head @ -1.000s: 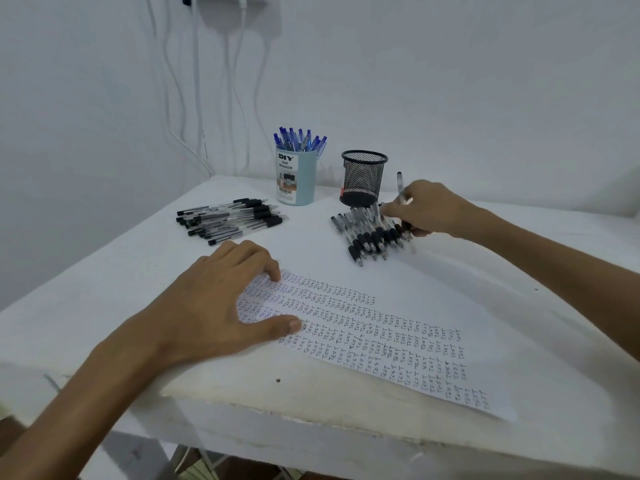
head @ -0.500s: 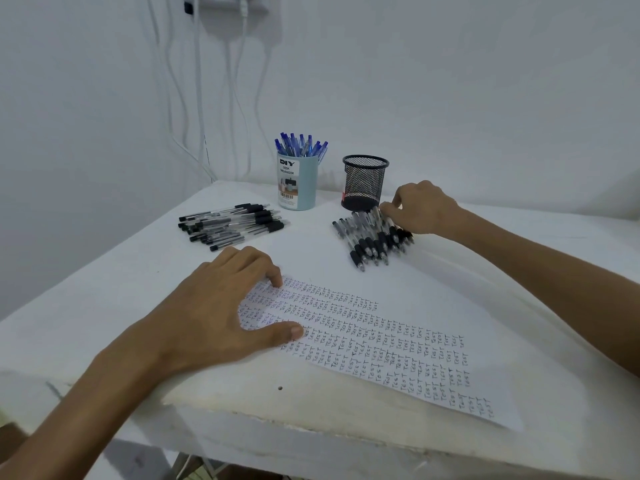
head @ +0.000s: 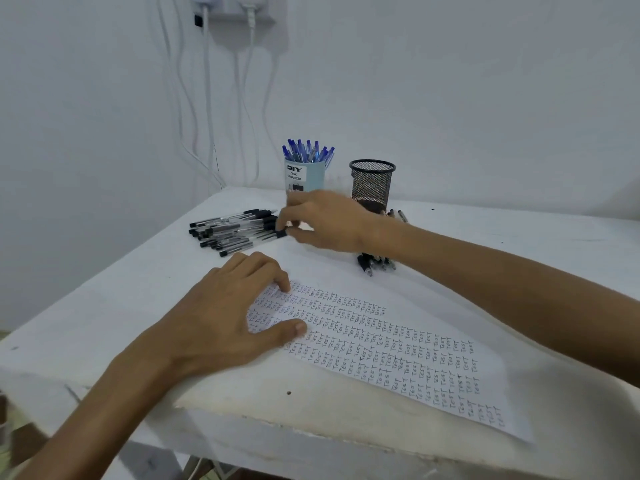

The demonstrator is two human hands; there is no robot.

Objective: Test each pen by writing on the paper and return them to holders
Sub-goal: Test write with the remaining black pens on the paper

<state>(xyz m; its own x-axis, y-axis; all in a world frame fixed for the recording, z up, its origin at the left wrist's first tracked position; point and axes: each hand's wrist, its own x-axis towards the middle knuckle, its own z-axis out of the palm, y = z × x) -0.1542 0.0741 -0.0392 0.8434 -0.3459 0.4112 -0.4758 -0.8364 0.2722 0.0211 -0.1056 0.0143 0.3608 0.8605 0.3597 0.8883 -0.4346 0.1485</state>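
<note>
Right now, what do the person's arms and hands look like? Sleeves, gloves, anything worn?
The left hand and right hand are bare, with no gloves, rings, watch or bands visible. The left forearm and right forearm are bare too, with no sleeve showing up to the frame edge. No markings are visible.

right hand (head: 325, 221) at black pens (head: 233, 233), left hand (head: 227, 325) on paper (head: 398, 353).

left hand (head: 221, 327), right hand (head: 325, 220): bare; forearms (head: 485, 271) bare up to frame edge; left thumbnail (head: 300, 328) short.
</note>
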